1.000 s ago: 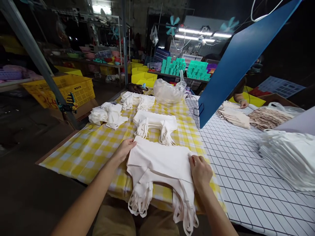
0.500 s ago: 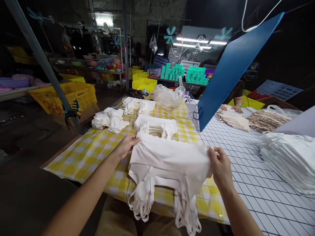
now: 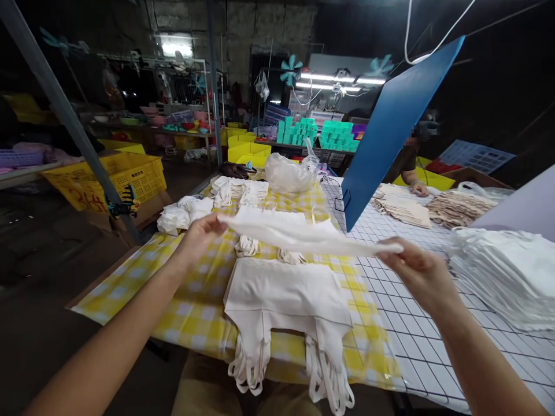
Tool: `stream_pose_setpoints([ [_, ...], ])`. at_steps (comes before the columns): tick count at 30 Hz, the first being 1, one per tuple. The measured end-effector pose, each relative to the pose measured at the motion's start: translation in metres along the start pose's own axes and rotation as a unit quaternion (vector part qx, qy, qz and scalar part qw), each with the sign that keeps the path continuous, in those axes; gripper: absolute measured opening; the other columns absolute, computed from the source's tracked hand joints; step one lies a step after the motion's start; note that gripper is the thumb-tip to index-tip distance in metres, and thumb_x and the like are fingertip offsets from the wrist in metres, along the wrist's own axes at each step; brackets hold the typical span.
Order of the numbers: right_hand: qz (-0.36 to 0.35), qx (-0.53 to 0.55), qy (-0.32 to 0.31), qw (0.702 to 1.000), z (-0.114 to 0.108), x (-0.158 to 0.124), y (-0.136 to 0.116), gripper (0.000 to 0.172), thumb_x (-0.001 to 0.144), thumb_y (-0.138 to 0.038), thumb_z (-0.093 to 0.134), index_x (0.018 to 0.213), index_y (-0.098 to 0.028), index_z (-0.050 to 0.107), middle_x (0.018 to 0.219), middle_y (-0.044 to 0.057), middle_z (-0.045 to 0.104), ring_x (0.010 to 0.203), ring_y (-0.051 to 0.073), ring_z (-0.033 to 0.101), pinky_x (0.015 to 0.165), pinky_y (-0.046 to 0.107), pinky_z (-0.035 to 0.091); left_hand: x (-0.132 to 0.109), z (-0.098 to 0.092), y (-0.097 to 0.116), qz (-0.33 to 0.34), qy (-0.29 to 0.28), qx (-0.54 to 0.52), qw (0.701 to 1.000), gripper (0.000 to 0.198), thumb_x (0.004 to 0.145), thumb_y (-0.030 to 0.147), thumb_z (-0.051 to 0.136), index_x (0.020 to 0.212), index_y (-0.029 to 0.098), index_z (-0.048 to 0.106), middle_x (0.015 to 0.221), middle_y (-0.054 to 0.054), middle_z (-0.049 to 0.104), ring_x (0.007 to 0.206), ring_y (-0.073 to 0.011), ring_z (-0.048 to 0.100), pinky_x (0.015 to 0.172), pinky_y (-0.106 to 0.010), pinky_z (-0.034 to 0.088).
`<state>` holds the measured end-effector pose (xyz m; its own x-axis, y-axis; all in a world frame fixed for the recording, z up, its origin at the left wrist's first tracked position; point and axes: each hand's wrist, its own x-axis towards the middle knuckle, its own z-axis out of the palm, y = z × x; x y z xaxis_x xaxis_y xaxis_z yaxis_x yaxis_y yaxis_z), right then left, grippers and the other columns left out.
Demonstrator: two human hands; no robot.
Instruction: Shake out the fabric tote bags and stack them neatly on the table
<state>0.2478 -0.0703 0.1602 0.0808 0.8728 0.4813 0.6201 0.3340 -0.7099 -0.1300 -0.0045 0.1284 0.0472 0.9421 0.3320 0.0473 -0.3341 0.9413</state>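
A white strappy top point(image 3: 295, 234) is stretched in the air between my hands, seen nearly edge-on and blurred. My left hand point(image 3: 202, 234) pinches its left end, and my right hand point(image 3: 414, 263) grips the right end. Below it, a stack of white strappy tops point(image 3: 288, 289) lies on the yellow checked cloth point(image 3: 195, 294), straps hanging over the near table edge. Just beyond, another white pile point(image 3: 271, 216) is partly hidden behind the raised top, with bunched straps showing beneath.
White garment piles point(image 3: 184, 214) lie farther left, near a clear plastic bag point(image 3: 288, 173). A blue panel point(image 3: 390, 127) stands tilted at right. Beyond it a person's hand point(image 3: 419, 188) rests near beige stacks point(image 3: 403, 206). A tall white stack point(image 3: 507, 274) sits at far right.
My hands have lifted the top garment off the near stack and spread it upward and away from me. My right hand has moved right; the stack beneath is now uncovered.
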Motion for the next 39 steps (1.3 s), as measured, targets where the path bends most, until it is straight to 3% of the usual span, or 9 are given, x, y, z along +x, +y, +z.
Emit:
stream_pose_setpoints([
  [4,0.059,0.06,-0.179,0.98,0.015,-0.066,0.04,0.029,0.073,-0.05,0.06,0.074,-0.023,0.069,0.089,0.009,0.067,0.094,0.025,0.059,0.082,0.037,0.046,-0.07,-0.007,-0.039,-0.094,-0.135,0.041,0.985,0.033,0.067,0.05,0.064,0.077,0.019,0.068,0.1,-0.008,0.069,0.108,-0.0262,0.055,0.095,-0.038,0.041],
  [8,0.126,0.067,-0.244,0.959,0.026,-0.114,0.071,0.027,0.075,-0.047,0.058,0.076,-0.023,0.07,0.099,0.01,0.067,0.105,0.027,0.056,0.091,0.042,0.043,-0.116,-0.004,-0.069,-0.153,-0.178,0.073,0.969,0.032,0.074,0.046,0.058,0.087,0.02,0.069,0.11,-0.009,0.065,0.111,-0.0264,0.054,0.098,-0.04,0.039],
  [14,0.123,0.04,-0.266,0.955,0.027,-0.131,0.078,0.026,0.079,-0.044,0.054,0.079,-0.023,0.069,0.116,0.009,0.061,0.116,0.027,0.049,0.096,0.044,0.039,-0.138,0.004,-0.085,-0.093,-0.24,0.087,0.962,0.02,0.082,0.034,0.05,0.079,0.022,0.066,0.11,-0.007,0.066,0.122,-0.0207,0.045,0.102,-0.037,0.033],
  [19,0.12,0.025,-0.251,0.96,0.028,-0.126,0.075,0.026,0.077,-0.047,0.056,0.077,-0.023,0.067,0.121,0.008,0.059,0.124,0.028,0.041,0.101,0.046,0.033,-0.139,-0.003,-0.079,-0.131,-0.208,0.021,0.969,0.025,0.081,0.042,0.052,0.081,0.02,0.064,0.104,-0.009,0.067,0.12,-0.0231,0.047,0.099,-0.038,0.035],
  [24,0.109,0.072,-0.143,0.981,0.025,-0.079,0.06,0.029,0.074,-0.049,0.059,0.081,-0.022,0.064,0.106,0.01,0.066,0.112,0.029,0.053,0.088,0.041,0.045,-0.105,-0.003,-0.053,-0.136,-0.139,-0.047,0.98,0.029,0.073,0.045,0.061,0.078,0.016,0.064,0.085,-0.006,0.069,0.088,-0.0208,0.061,0.082,-0.031,0.045],
  [27,0.076,0.109,-0.044,0.99,0.026,-0.029,0.04,0.029,0.073,-0.048,0.061,0.081,-0.021,0.062,0.091,0.008,0.067,0.088,0.023,0.061,0.069,0.031,0.049,-0.061,0.003,-0.032,-0.1,-0.047,-0.12,0.987,0.027,0.066,0.04,0.069,0.073,0.015,0.061,0.069,-0.001,0.065,0.066,-0.013,0.058,0.065,-0.022,0.045],
  [32,0.052,0.154,0.098,0.982,0.038,0.047,0.003,0.027,0.069,-0.047,0.064,0.073,-0.021,0.058,0.063,0.0,0.058,0.058,0.014,0.051,0.05,0.024,0.041,0.017,0.009,-0.001,-0.042,0.046,-0.235,0.97,0.032,0.057,0.034,0.074,0.078,0.015,0.059,0.065,0.002,0.063,0.058,-0.0097,0.055,0.058,-0.018,0.043],
  [35,0.055,0.188,0.116,0.974,0.053,0.074,-0.002,0.027,0.068,-0.046,0.062,0.074,-0.021,0.056,0.061,-0.002,0.055,0.052,0.012,0.046,0.045,0.023,0.037,0.05,0.011,-0.004,-0.016,0.043,-0.222,0.974,0.032,0.056,0.035,0.072,0.077,0.015,0.058,0.064,0.002,0.063,0.054,-0.0091,0.054,0.054,-0.019,0.041],
  [39,0.07,0.151,0.143,0.976,0.078,0.09,0.014,0.029,0.067,-0.047,0.06,0.072,-0.019,0.054,0.057,-0.003,0.051,0.05,0.011,0.043,0.044,0.021,0.034,0.075,0.013,-0.031,-0.024,0.055,-0.187,0.981,0.035,0.056,0.039,0.069,0.078,0.014,0.057,0.062,0.003,0.061,0.053,-0.0104,0.053,0.054,-0.021,0.042],
])
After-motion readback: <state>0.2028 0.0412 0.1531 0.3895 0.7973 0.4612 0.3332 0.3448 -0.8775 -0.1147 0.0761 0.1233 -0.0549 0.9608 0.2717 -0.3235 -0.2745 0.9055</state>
